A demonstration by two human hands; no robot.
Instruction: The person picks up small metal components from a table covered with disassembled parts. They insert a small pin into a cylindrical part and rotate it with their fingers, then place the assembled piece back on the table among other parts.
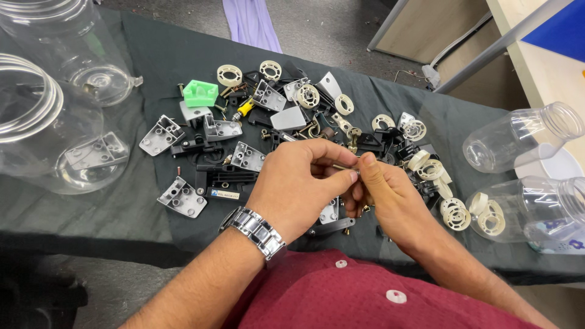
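A dark green cloth (152,55) covers the table, strewn with grey metal brackets (181,197), black fittings and cream plastic wheels (230,75), above a grey floor. Clear plastic jars lie on their sides: the right-hand jar (524,210) holds cream wheels, a left-hand jar (58,146) a grey bracket. The left hand (301,186) and right hand (387,192) meet above the pile, fingertips pinching a small metal pin (342,167) between them.

Workshop: hardware parts (244,122) on cloth-covered table (122,207)
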